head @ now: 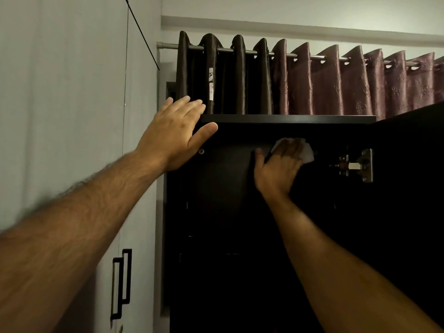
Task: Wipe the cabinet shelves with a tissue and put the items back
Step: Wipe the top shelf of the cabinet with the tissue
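Observation:
A tall dark cabinet (286, 119) stands open in front of me, its inside almost black. My left hand (175, 133) rests on the cabinet's top left corner, fingers straight over the top edge and thumb against the front. Inside, high up under the top panel, my right hand (278, 167) presses a white crumpled tissue (306, 152) against the dark surface. The tissue sticks out from under the fingers to the right. No shelf items can be made out in the dark interior.
The open cabinet door (408, 188) stands at the right, with a metal hinge (355, 165) at its inner edge. A white wardrobe (72, 92) with black handles (121, 282) fills the left. Brown and mauve curtains (312, 82) hang behind the cabinet.

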`<state>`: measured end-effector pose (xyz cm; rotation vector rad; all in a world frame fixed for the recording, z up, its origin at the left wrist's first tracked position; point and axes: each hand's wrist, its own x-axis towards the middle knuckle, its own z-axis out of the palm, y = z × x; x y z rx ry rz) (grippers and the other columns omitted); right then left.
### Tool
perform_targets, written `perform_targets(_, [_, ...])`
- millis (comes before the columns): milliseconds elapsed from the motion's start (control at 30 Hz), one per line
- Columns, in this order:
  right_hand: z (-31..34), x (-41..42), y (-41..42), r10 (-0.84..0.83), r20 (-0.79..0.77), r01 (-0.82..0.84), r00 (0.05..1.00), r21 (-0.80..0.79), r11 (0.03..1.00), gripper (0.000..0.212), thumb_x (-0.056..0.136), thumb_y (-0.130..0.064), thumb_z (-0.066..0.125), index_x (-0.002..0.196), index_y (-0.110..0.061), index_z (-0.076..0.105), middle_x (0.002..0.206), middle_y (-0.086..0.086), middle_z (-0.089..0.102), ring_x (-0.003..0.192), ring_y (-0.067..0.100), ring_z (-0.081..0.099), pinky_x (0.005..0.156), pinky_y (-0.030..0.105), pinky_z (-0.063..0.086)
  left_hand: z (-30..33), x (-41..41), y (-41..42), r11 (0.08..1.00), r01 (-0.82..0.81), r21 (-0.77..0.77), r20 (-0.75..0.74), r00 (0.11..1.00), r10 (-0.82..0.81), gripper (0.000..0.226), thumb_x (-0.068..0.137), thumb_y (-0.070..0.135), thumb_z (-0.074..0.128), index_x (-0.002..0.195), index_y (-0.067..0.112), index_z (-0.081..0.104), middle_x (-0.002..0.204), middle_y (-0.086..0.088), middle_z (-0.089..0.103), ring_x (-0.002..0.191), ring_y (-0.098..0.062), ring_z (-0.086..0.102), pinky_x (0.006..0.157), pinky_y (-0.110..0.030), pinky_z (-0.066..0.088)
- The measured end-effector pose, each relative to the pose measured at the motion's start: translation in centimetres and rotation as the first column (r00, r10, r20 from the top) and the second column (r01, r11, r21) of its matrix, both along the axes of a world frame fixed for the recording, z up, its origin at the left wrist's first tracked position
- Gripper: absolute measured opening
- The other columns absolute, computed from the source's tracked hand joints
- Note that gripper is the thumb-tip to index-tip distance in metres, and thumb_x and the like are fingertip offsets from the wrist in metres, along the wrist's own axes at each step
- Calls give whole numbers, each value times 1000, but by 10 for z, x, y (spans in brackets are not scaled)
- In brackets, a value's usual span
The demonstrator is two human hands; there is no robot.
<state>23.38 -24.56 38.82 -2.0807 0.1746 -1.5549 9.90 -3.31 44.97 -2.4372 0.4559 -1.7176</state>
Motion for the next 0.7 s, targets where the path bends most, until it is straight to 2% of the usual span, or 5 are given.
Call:
perform_targets(100, [-19, -6, 21, 97, -44, -106, 994, -270, 957, 85, 92, -64, 29, 153, -10, 7, 161, 15, -4, 148, 27, -7, 119, 45, -2, 3, -2, 11, 998, 3, 56, -34, 999, -1, 100, 82, 78, -7, 153, 16, 26, 159, -4, 26, 149, -18, 15, 121, -37, 1])
perform_targets(200, [-23, -5, 14, 207, -70, -210, 976, -555, 805, 83, 91, -67, 28, 154, -18, 5, 162, 4, -8, 148, 18, -12, 120, 44, -1, 6, -3, 25, 999, 20, 38, -59, 998, -17, 102, 81, 80, -8, 154, 17, 24, 160, -3, 25, 150, -17, 13, 120, -35, 2])
perform_targets(333, [-26, -2, -1, 101, -21, -103, 995, -249, 963, 79, 93, -62, 28, 153, -13, 11, 162, 10, 2, 149, 23, -3, 120, 48, 3, 5, -2, 27, 998, 67, 22, -95, 993, -65, 104, 78, 83, -9, 154, 19, 24, 161, -1, 22, 150, -14, 9, 121, -35, 3])
perform_targets(433, [-25, -9, 25, 92, -8, -92, 996, -148, 985, 81, 94, -59, 30, 152, -6, 10, 160, 17, 0, 148, 30, -3, 119, 52, 7, 6, -3, 25, 989, 141, -38, -128, 981, -145, 106, 76, 85, -8, 154, 20, 24, 162, 1, 20, 150, -10, 6, 122, -36, 6])
perform_targets(700, [-27, -15, 90, 295, -15, -245, 955, -597, 764, 71, 96, -46, 38, 153, -11, 16, 161, 12, 0, 149, 26, -7, 121, 46, 3, 1, -5, 25, 983, 177, -55, -163, 969, -184, 94, 82, 79, 3, 155, 22, 18, 163, 5, 12, 146, -2, -2, 118, -29, 4])
